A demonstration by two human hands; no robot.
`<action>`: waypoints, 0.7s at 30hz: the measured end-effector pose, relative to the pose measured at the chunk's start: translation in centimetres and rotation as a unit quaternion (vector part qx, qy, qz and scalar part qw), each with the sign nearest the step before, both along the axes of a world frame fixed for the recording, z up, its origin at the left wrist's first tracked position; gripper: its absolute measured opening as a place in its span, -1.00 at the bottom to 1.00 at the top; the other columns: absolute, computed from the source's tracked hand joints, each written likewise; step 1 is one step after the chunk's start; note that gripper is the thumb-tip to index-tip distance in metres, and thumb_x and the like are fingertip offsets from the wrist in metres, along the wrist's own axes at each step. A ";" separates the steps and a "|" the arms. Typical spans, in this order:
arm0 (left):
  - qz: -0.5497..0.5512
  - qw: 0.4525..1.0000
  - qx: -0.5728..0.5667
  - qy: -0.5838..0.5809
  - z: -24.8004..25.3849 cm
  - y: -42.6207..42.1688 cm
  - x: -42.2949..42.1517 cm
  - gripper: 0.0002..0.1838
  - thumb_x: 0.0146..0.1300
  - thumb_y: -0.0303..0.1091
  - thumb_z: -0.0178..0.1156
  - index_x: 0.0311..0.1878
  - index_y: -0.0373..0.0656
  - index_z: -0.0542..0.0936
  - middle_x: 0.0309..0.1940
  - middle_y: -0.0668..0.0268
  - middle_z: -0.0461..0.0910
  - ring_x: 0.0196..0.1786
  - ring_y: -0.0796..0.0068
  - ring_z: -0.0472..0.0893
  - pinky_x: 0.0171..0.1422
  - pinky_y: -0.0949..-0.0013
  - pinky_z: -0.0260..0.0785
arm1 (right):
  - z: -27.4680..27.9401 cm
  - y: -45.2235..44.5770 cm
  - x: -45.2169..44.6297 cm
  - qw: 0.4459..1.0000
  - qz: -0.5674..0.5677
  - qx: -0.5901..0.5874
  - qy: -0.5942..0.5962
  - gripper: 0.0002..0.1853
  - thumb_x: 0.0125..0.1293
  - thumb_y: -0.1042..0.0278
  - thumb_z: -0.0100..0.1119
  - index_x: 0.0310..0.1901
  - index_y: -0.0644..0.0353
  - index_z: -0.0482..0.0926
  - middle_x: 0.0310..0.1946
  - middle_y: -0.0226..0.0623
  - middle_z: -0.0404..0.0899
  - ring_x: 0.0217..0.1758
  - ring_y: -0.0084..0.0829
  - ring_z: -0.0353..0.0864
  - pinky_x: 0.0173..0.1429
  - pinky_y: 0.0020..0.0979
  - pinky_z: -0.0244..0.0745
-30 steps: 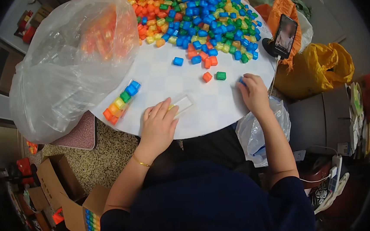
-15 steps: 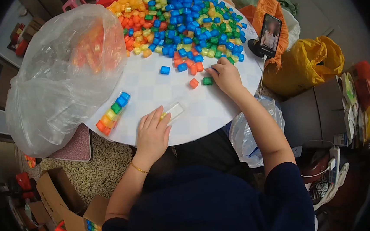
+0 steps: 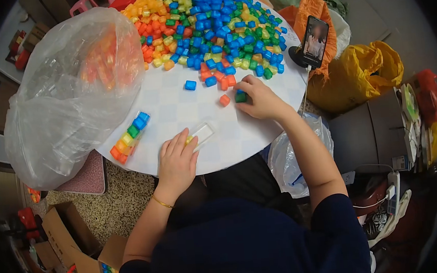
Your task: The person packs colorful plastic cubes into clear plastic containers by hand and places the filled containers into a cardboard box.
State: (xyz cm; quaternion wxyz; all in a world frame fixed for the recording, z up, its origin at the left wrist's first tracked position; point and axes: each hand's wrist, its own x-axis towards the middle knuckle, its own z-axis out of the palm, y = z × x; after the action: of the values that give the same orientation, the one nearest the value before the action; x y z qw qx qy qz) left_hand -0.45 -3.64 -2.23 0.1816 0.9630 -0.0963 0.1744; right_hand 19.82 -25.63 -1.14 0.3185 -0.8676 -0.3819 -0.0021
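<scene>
My left hand lies over the near-left end of a clear plastic box, its fingers and thumb about the sides. A yellow block shows partly at that end, under the fingers. My right hand has thumb and forefinger closed around a green translucent block; a bit of blue shows above it at the fingertips. Just left of them lies an orange-red block. On the left of the table a filled clear box holds a row of blue, green, yellow, orange and red blocks.
A large heap of coloured blocks covers the far side of the round white table. At left sits a big clear bag with orange pieces inside. A phone on a stand is at the right edge. Cardboard boxes stand on the floor.
My right hand has moved slightly left and nearer to me, and its fingers have closed around the green block. My left hand stays on the clear box.
</scene>
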 end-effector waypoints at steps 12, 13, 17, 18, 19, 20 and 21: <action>0.050 0.999 -0.020 0.004 -0.2 -3.5 0.7 -0.38 0.17 -0.38 0.18 0.32 -0.20 0.31 0.21 0.02 0.39 0.26 0.19 0.37 0.29 0.11 0.12 | -1.9 5.4 -11.0 0.983 -0.069 0.091 -0.141 -0.54 0.01 0.29 0.37 -0.02 0.27 0.56 -0.20 -0.16 0.51 -0.13 -0.14 0.52 -0.10 -0.25 0.45; 0.051 0.998 -0.021 0.005 -0.1 -3.4 0.8 -0.38 0.17 -0.38 0.18 0.32 -0.20 0.31 0.21 0.02 0.39 0.26 0.19 0.37 0.29 0.11 0.12 | -1.7 5.2 -11.4 0.985 -0.077 0.046 -0.149 -0.51 0.04 0.24 0.32 0.02 0.26 0.52 -0.16 -0.15 0.48 -0.09 -0.16 0.49 -0.06 -0.18 0.39; 0.032 0.995 0.089 0.034 0.5 -3.2 0.8 -0.38 0.16 -0.31 0.17 0.33 -0.16 0.33 0.24 0.06 0.36 0.27 0.23 0.34 0.29 0.03 0.10 | -1.0 4.2 -12.7 0.992 -0.056 -0.032 -0.104 -0.39 0.16 0.10 0.20 0.20 0.27 0.39 0.15 -0.07 0.38 0.21 -0.13 0.37 0.20 0.11 0.16; 0.032 0.992 0.114 0.039 0.7 -3.2 0.8 -0.37 0.15 -0.28 0.18 0.33 -0.15 0.33 0.25 0.07 0.35 0.27 0.24 0.34 0.29 0.02 0.09 | -1.1 3.9 -12.8 0.992 -0.054 -0.033 -0.105 -0.39 0.16 0.10 0.20 0.20 0.27 0.39 0.15 -0.07 0.38 0.21 -0.13 0.37 0.20 0.11 0.16; 0.035 0.992 0.112 0.040 0.9 -3.2 0.9 -0.37 0.15 -0.28 0.18 0.33 -0.15 0.33 0.25 0.07 0.35 0.27 0.24 0.34 0.29 0.02 0.09 | -1.2 3.6 -12.9 0.993 -0.026 -0.057 -0.102 -0.36 0.21 0.11 0.17 0.27 0.25 0.31 0.26 -0.03 0.26 0.33 -0.09 0.24 0.30 0.18 -0.01; 0.029 0.994 0.097 0.033 1.1 -3.1 1.0 -0.38 0.12 -0.30 0.21 0.30 -0.16 0.35 0.20 0.08 0.38 0.24 0.23 0.36 0.27 0.02 0.10 | -1.3 3.3 -13.1 0.992 0.005 -0.080 -0.096 -0.34 0.25 0.13 0.13 0.33 0.24 0.24 0.38 0.00 0.14 0.45 -0.06 0.11 0.39 0.24 -0.18; 0.026 0.996 0.084 0.029 1.4 -2.9 0.9 -0.38 0.09 -0.31 0.23 0.26 -0.18 0.37 0.16 0.10 0.41 0.20 0.21 0.38 0.26 0.03 0.11 | -1.3 3.1 -13.1 0.993 0.017 -0.078 -0.091 -0.34 0.25 0.13 0.13 0.33 0.24 0.24 0.38 0.00 0.14 0.45 -0.06 0.11 0.39 0.24 -0.18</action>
State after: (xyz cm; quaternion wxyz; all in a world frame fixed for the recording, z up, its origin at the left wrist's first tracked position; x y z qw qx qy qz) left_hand 0.50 -6.58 -0.85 0.0986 0.9816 -0.0804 0.1423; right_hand 6.74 -22.55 -2.47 0.2140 -0.8795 -0.4226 -0.0457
